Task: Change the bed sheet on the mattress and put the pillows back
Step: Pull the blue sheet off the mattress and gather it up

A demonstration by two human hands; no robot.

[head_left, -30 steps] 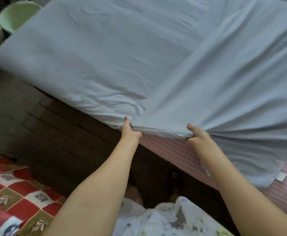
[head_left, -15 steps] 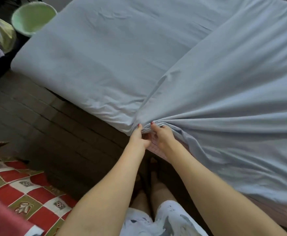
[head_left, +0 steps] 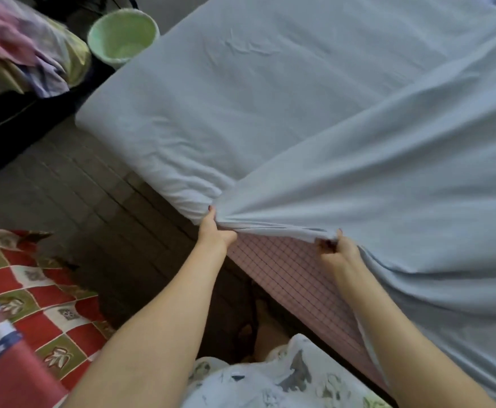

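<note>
Mattress [head_left: 293, 278] edge: taut bed sheet [head_left: 299, 119]

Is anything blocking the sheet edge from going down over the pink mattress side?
Nothing visible: the sheet edge, held by left hand and right hand, hangs above the bare mattress side.

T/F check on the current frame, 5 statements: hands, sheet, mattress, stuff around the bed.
1. Both hands grip the edge of the light blue sheet. True: left hand and right hand each hold it.
2. The sheet fully covers the mattress side. False: the pink checked mattress shows bare between the hands.
3. A green basin sits beyond the bed's far corner. True.
4. Pillows lie on the bed. False: none are in view.
5. The red patterned cloth lies on top of the bed. False: it lies off the bed, at lower left.
</note>
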